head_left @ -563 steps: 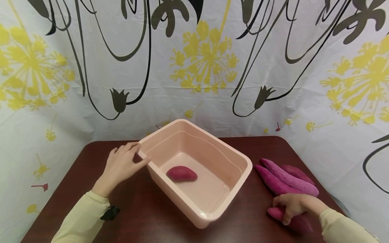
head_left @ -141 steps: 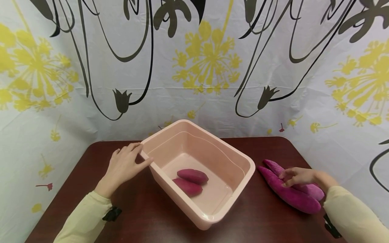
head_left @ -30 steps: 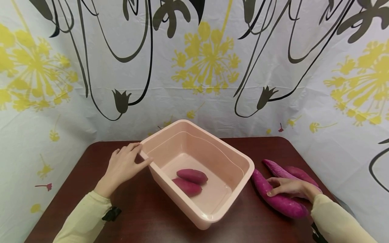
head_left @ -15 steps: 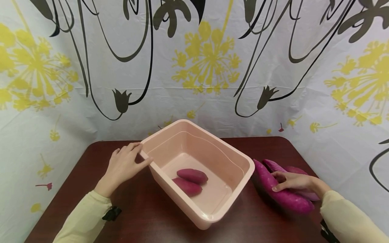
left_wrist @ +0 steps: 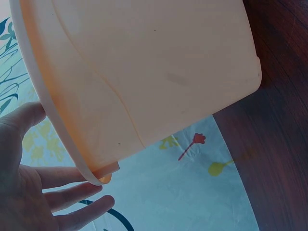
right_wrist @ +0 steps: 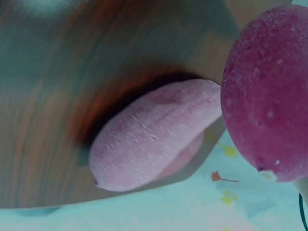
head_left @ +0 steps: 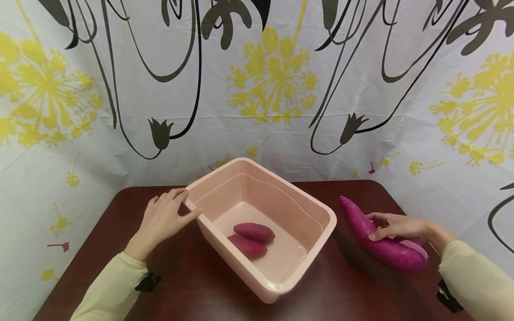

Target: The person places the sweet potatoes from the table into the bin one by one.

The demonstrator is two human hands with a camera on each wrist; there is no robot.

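Note:
My right hand (head_left: 397,226) grips a long magenta sweet potato (head_left: 395,254) around its middle, above the table. Its thick end (right_wrist: 269,96) fills the right side of the right wrist view. A paler sweet potato (right_wrist: 149,134) lies on the table below, with another sweet potato (right_wrist: 185,156) partly hidden behind it. My left hand (head_left: 162,223) rests on the left corner of a pink plastic basin (head_left: 295,185); its thumb and fairly straight fingers touch the rim in the left wrist view. Inside the basin lie two shorter sweet potatoes, one (head_left: 254,232) beside the other (head_left: 250,248).
Everything stands on a dark red-brown table (head_left: 192,285) with rounded back corners. A white curtain (head_left: 217,102) printed with yellow and dark flowers hangs behind it and at both sides. The basin sits turned at an angle in the middle.
Since 18.8 s ago a second sweet potato has come into the basin. Over the last second my right hand has lifted the long sweet potato and moved it right and back. My left hand keeps still.

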